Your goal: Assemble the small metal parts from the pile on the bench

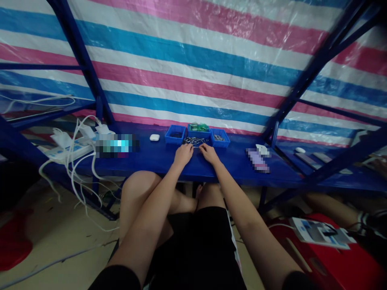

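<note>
My left hand (183,155) and my right hand (209,154) rest close together near the front of the blue table (145,157). Both have bent, pinched fingers. A thin, light stick-like piece (196,147) spans the small gap between the fingertips; its kind is too small to tell. Just beyond them lies a loose pile of thin dark and shiny pieces (195,140). Behind the pile stand three blue bins: the left bin (175,141) with dark small parts, the middle bin (198,133) with green packets, and the right bin (220,143) with small silvery parts.
A white earbud case (154,137) lies left of the bins. Farther left, a power strip (71,151) carries several plugs and hanging cables. To the right is a purple phone-like object (258,160). Blue metal posts (80,52) frame both sides, before a striped sheet (193,56).
</note>
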Tool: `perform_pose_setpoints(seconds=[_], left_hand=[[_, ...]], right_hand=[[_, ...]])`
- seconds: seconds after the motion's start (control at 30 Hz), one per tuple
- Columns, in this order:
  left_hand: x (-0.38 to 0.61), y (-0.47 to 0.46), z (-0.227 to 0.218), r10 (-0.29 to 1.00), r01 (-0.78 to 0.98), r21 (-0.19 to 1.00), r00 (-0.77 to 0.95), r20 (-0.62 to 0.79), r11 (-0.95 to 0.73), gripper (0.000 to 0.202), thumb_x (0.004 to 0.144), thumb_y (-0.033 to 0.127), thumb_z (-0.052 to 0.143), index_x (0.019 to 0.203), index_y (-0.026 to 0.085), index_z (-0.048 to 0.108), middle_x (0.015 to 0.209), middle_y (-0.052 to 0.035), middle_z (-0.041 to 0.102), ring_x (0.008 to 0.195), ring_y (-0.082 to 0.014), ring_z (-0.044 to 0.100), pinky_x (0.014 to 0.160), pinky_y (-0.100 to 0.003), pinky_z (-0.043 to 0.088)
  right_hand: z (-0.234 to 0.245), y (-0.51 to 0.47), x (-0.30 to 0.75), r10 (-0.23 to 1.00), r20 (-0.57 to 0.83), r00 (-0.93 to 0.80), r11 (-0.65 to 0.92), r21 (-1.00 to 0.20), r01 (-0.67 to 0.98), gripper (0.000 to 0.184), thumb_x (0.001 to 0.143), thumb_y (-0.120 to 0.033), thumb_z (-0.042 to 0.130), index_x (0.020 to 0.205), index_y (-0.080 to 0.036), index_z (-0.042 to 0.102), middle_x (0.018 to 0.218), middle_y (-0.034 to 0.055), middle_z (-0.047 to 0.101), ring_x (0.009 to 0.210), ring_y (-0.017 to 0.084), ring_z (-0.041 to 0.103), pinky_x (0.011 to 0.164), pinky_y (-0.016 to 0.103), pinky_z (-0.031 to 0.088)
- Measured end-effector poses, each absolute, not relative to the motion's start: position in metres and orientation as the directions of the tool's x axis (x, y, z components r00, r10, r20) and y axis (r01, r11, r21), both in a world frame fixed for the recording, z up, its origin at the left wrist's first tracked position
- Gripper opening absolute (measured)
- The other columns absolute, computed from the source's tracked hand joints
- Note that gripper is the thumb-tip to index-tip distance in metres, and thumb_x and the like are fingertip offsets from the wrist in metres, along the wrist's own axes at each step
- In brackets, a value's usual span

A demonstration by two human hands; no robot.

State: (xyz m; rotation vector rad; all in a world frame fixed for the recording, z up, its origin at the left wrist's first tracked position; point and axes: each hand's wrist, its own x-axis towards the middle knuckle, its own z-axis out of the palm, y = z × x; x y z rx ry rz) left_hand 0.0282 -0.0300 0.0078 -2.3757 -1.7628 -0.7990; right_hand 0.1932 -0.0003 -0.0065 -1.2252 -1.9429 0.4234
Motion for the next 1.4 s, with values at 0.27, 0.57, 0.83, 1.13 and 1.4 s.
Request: perform_pose_setpoints(seconds=[0.27,0.57,0.83,1.13,1.4], left_hand=[[0.0280,-0.0310,0.0097,0.881,0.914,0.246,0.195,0.430,-0.322,0.030,0.092,0.031,0.033,0.105,0.019,0.057,0.100,-0.0078,0.062,0.094,-0.0186,0.055,0.080,-0.027,0.041],[0.0279,-0.0319,0.0103,0.888,0.918,0.241,0.196,0.415,-0.315,0.030,0.092,0.030,0.032,0.105,0.019,0.057,0.099,-0.0082,0.062,0.095,-0.0187,0.056,0.080,-0.027,0.042],[0.0276,-0.0325,0.0111,0.882,0.913,0.246,0.198,0.429,-0.325,0.032,0.093,0.032,0.031,0.108,0.019,0.056,0.102,-0.0085,0.062,0.097,-0.0183,0.055,0.081,-0.027,0.042],[0.0270,-0.0299,0.0085,0.884,0.916,0.222,0.224,0.410,-0.334,0.033,0.093,0.032,0.028,0.104,0.020,0.057,0.098,-0.0082,0.063,0.094,-0.0186,0.056,0.078,-0.027,0.042],[0.0274,-0.0328,0.0122,0.878,0.900,0.268,0.208,0.430,-0.345,0.032,0.093,0.032,0.031,0.110,0.020,0.055,0.104,-0.0081,0.061,0.097,-0.0183,0.055,0.080,-0.026,0.042]], right_hand=[[-0.0059,-0.0012,0.1930,0.871,0.438,-0.223,0.477,-0.641,0.602,0.024,0.086,-0.037,0.040,0.083,-0.020,0.058,0.071,0.0005,0.062,0.068,0.014,0.058,0.070,0.025,0.043],[-0.0087,0.0019,0.1926,0.876,0.431,-0.216,0.471,-0.672,0.572,0.020,0.084,-0.033,0.045,0.092,-0.021,0.058,0.074,0.0008,0.062,0.070,0.014,0.059,0.070,0.026,0.045],[-0.0053,-0.0018,0.1921,0.868,0.434,-0.241,0.485,-0.638,0.598,0.024,0.087,-0.035,0.040,0.086,-0.020,0.058,0.072,0.0001,0.062,0.068,0.014,0.059,0.070,0.025,0.043],[-0.0098,0.0033,0.1934,0.859,0.463,-0.218,0.497,-0.655,0.568,0.021,0.083,-0.032,0.046,0.097,-0.021,0.056,0.081,0.0015,0.062,0.071,0.014,0.058,0.071,0.026,0.045],[-0.0094,0.0029,0.1932,0.858,0.447,-0.251,0.503,-0.636,0.585,0.021,0.084,-0.033,0.042,0.088,-0.020,0.058,0.075,0.0007,0.062,0.069,0.014,0.057,0.070,0.025,0.044]])
